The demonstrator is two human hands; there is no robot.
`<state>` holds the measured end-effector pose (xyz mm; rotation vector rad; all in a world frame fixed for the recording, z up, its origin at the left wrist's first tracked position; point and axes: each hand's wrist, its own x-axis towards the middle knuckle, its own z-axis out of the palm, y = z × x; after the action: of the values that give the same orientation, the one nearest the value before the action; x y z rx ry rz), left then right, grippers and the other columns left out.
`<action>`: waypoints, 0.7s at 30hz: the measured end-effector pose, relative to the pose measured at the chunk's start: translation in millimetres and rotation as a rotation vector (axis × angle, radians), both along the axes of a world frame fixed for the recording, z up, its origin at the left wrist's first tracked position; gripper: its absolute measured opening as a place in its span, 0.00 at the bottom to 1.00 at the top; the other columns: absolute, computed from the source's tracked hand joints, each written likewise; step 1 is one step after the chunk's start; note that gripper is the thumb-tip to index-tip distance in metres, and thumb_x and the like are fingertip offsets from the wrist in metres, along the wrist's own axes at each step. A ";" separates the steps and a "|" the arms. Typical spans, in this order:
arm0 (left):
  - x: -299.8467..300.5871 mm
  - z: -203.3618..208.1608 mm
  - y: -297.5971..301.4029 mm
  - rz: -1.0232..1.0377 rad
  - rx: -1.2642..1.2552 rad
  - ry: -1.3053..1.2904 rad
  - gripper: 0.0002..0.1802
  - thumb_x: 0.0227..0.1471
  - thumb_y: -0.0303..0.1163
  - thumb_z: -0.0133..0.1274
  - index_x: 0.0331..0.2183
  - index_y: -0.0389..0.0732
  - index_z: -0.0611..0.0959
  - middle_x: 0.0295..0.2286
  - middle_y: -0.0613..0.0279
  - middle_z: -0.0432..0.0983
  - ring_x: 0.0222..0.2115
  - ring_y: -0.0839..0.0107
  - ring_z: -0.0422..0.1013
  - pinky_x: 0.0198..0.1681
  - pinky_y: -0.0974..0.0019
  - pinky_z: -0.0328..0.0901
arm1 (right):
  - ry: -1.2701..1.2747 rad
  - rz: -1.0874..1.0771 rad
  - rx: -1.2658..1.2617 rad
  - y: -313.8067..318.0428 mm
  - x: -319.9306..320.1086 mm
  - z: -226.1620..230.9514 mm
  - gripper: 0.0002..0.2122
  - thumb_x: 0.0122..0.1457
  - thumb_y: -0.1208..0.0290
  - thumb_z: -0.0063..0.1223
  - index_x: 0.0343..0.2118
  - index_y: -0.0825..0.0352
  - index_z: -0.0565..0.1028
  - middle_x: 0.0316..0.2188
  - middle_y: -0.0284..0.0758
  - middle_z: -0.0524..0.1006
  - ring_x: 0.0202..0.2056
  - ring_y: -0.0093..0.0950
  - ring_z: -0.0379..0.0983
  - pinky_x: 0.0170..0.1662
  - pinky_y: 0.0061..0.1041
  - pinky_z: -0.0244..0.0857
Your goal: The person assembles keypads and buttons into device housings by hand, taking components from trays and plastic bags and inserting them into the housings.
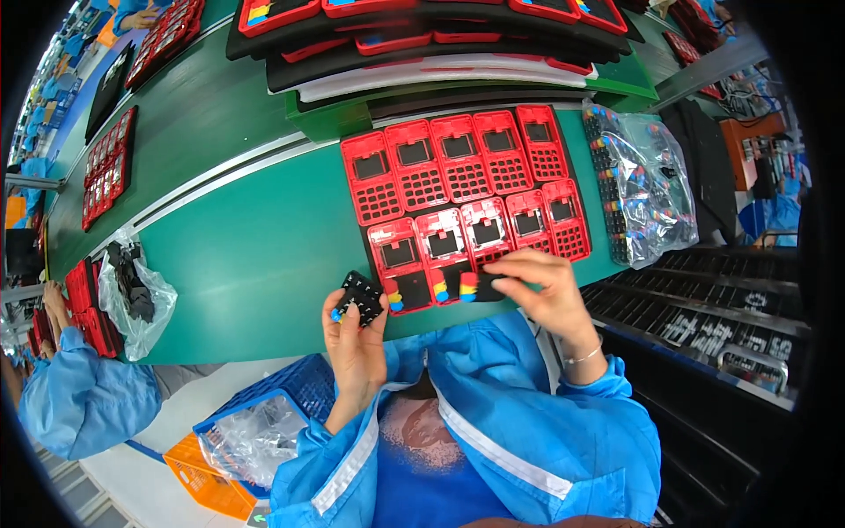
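Observation:
In my left hand (356,352) is a small stack of black rubber keypads (361,297) with a bit of blue and yellow at one corner, gripped between thumb and fingers. My right hand (547,290) pinches the right edge of another black keypad (481,287), whose left end has red, yellow and blue keys. That keypad lies over the lower part of a red plastic housing (487,231) in the near row. To its left, two neighbouring housings (396,251) have similar keypads (412,292) in their lower halves. Behind stands a far row of red housings (414,154) showing bare key holes.
A clear plastic bag of keypads (651,189) lies right of the housings. Stacked trays with red housings (440,75) rise at the back. Left on the green table (238,255) sits a bag of black parts (136,295). A co-worker's blue sleeve (88,392) is at far left.

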<state>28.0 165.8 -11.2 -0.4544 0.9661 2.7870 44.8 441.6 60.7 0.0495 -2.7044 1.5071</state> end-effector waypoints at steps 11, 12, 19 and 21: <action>-0.1 -2.5 4.0 -0.094 0.009 0.000 0.16 0.67 0.25 0.51 0.54 0.41 0.71 0.51 0.47 0.75 0.51 0.51 0.77 0.56 0.52 0.75 | 0.250 -0.027 0.529 9.2 1.5 -17.3 0.12 0.52 0.82 0.63 0.41 0.69 0.84 0.37 0.40 0.81 0.37 0.39 0.79 0.41 0.35 0.75; -0.6 -1.7 4.5 -0.084 -0.002 -0.003 0.16 0.67 0.25 0.51 0.54 0.41 0.71 0.51 0.47 0.75 0.51 0.51 0.77 0.56 0.52 0.75 | 0.279 -0.020 0.558 10.2 1.1 -17.8 0.12 0.52 0.82 0.63 0.41 0.69 0.84 0.37 0.39 0.81 0.37 0.39 0.79 0.40 0.34 0.75; 0.3 -2.6 5.6 -0.078 -0.020 -0.007 0.15 0.67 0.25 0.51 0.54 0.41 0.72 0.51 0.47 0.75 0.51 0.51 0.77 0.56 0.52 0.75 | 0.256 0.000 0.636 6.9 -0.9 -13.3 0.15 0.50 0.83 0.60 0.43 0.70 0.83 0.39 0.40 0.81 0.39 0.39 0.77 0.45 0.35 0.72; -0.6 -2.6 5.1 -0.077 -0.018 -0.003 0.15 0.67 0.25 0.51 0.54 0.41 0.72 0.51 0.47 0.75 0.51 0.51 0.76 0.57 0.52 0.75 | 0.291 -0.023 0.725 1.4 -2.1 -5.4 0.18 0.49 0.83 0.60 0.45 0.70 0.82 0.42 0.39 0.80 0.41 0.38 0.76 0.47 0.36 0.72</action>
<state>27.4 170.9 -13.8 -0.4152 0.9876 2.7101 42.7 443.0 55.3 0.2367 -2.8136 0.4009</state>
